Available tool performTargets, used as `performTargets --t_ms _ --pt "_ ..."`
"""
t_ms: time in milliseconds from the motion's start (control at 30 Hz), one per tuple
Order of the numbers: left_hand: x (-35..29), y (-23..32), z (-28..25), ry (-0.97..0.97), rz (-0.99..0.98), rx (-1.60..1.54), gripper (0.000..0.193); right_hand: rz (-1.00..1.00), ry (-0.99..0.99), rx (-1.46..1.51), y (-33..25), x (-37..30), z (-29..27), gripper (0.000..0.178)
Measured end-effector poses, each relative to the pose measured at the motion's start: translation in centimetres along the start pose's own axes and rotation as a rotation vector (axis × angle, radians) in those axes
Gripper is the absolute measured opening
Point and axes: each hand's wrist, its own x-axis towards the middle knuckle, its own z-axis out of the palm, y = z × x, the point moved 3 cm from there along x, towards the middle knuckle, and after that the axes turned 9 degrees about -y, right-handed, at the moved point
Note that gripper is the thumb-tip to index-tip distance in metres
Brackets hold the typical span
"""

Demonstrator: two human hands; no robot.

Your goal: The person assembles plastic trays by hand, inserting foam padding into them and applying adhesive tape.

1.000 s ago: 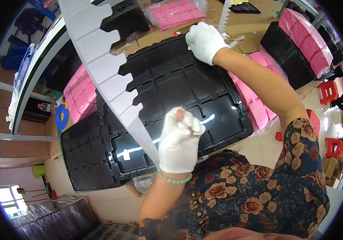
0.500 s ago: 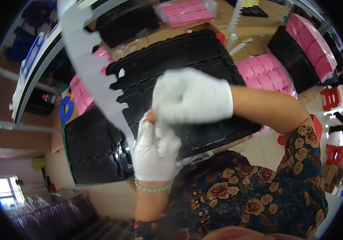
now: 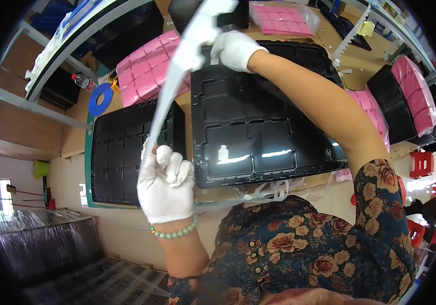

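Observation:
My left hand [image 3: 166, 185], in a white glove with a bead bracelet at the wrist, is closed on the lower end of a long white notched strip [image 3: 173, 81]. The strip rises past the far edge of the bench. My right hand [image 3: 236, 51], also in a white glove, reaches to the far left corner of a large black moulded tray [image 3: 274, 129]. Its fingers are curled, and what lies inside them is hidden. A small white label [image 3: 214, 59] shows on the tray right beside the fingertips.
Left of the tray lies a smaller black tray [image 3: 126, 152]. Pink wrapped trays [image 3: 144, 66] stand behind it, near a blue ring [image 3: 100, 99] and a bottle [image 3: 82, 81]. More pink trays [image 3: 413, 94] and black stacks are at right. A metal frame [image 3: 45, 114] crosses the left.
My right hand has left my left hand's fingertips and moved to the tray's far left corner. My left hand has shifted left, still with the strip. The view has turned.

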Motion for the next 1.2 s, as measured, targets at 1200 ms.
performTargets --t_ms 1200 --pt "3.1 -4.3 -3.6 -0.027 -0.354 -0.057 0.011 -0.015 0.050 0.365 -8.6 -16.8 0.9 0.017"
